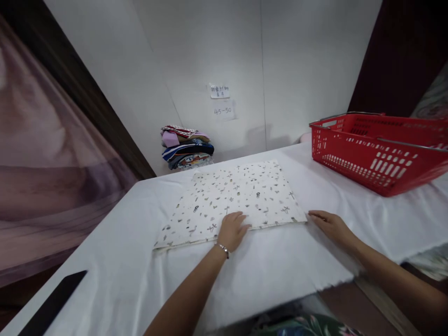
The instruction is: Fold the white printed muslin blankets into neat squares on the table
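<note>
A white cloth with small dark prints (238, 196) lies spread flat on the white-covered table (140, 280). My left hand (233, 230), with a bracelet at the wrist, rests on the cloth's near edge, fingers curled down against the fabric. My right hand (331, 225) lies flat beside the cloth's near right corner, fingers stretched out and touching the corner, holding nothing.
A red plastic basket (378, 149) stands at the table's right back. A stack of folded cloths (185, 148) sits against the white wall at the back left. A dark flat object (52, 303) lies at the table's near left edge. Paper notes (220, 100) hang on the wall.
</note>
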Available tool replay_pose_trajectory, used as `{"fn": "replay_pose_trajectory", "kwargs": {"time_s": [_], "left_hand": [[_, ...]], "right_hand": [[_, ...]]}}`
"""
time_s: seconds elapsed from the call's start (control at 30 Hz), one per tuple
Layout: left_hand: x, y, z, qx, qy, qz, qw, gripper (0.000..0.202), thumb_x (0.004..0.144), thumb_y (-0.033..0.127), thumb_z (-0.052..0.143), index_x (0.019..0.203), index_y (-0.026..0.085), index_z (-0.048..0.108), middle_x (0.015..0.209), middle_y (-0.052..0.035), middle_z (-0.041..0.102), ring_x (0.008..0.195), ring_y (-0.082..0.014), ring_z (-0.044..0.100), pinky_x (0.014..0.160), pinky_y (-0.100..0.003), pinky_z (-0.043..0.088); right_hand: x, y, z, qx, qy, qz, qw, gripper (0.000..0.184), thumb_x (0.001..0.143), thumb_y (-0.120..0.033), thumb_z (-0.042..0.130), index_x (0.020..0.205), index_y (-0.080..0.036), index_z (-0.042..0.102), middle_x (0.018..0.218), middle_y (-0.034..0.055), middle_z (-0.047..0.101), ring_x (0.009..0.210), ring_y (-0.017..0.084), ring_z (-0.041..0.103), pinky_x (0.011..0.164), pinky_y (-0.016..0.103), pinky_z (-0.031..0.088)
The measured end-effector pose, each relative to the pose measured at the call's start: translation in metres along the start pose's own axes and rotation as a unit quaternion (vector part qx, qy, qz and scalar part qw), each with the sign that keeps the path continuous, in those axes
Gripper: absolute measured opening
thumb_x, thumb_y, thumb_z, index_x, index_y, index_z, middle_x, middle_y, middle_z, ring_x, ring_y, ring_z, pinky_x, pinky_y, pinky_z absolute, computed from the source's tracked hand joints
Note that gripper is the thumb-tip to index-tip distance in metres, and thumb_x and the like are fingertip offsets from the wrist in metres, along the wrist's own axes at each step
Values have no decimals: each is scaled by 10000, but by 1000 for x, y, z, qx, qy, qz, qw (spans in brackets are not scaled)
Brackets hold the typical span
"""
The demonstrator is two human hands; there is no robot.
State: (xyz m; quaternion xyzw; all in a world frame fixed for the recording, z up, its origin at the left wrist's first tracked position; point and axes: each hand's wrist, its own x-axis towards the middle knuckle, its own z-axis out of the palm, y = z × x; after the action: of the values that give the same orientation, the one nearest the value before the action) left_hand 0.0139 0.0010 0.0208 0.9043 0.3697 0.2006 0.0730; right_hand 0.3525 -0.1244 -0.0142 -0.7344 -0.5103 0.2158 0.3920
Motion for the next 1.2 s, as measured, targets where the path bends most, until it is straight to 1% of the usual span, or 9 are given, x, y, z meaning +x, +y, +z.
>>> {"fn": "replay_pose_trajectory", "kwargs": {"time_s": [0.1,0.17,0.37,0.47,0.6,0.8,0.97,1.07,1.2], "left_hand": [[17,42,18,-46,-1,57,997,298,833,333,527,1094,201,584,1149,-63,577,1075,-201,478,949,-383,367],[28,62,30,-59,-6,81,995,279,818,309,550,1072,203,595,1104,-61,585,1037,-201,483,908,-370,386],[52,95,57,-55,-34,103,993,238,812,310,559,1018,207,618,1027,-53,583,946,-195,487,854,-360,394],[62,105,65,-48,-43,111,992,222,820,332,547,992,219,630,1008,-46,578,941,-200,482,842,-362,392],[73,114,74,-43,-53,114,991,206,837,339,523,953,219,643,988,-45,573,925,-197,483,809,-346,396],[79,118,84,-44,-57,103,992,211,836,366,518,936,227,640,950,-38,571,895,-194,485,784,-342,387],[83,125,84,-63,-52,104,991,190,829,360,524,934,239,625,934,-30,568,892,-187,488,763,-325,382],[88,129,84,-80,-71,99,989,190,853,317,478,878,226,643,871,-33,583,866,-178,502,743,-304,381],[94,131,82,-121,-93,45,987,282,874,273,409,753,200,653,772,-28,603,788,-153,528,698,-264,384]], "right_hand": [[7,-8,1,27,-24,40,999,364,767,-385,469,999,-160,637,862,55,676,755,196,613,662,295,490],[9,-14,4,57,-33,70,995,354,766,-338,460,1021,-147,614,758,39,659,637,156,585,545,253,460],[3,-24,8,61,-36,92,993,275,765,-305,471,961,-153,588,511,-30,549,418,91,460,398,194,337],[3,-22,7,53,-46,103,992,172,754,-296,480,780,-161,583,552,-11,584,391,75,463,375,187,324],[9,-22,8,51,-72,107,990,219,749,-330,509,604,-167,529,507,-8,566,332,64,426,342,191,295],[14,-20,11,82,-78,102,988,212,745,-324,503,592,-177,499,464,-30,515,343,73,421,354,198,308],[17,-22,10,98,-66,90,989,208,733,-336,529,594,-184,501,434,-43,484,353,76,407,375,205,312],[18,-27,9,114,-68,89,987,218,729,-348,537,591,-186,492,445,-40,490,352,76,403,370,206,312],[15,-33,8,140,-65,109,982,224,755,-360,496,625,-177,492,543,-12,555,384,71,442,369,195,322]]}}
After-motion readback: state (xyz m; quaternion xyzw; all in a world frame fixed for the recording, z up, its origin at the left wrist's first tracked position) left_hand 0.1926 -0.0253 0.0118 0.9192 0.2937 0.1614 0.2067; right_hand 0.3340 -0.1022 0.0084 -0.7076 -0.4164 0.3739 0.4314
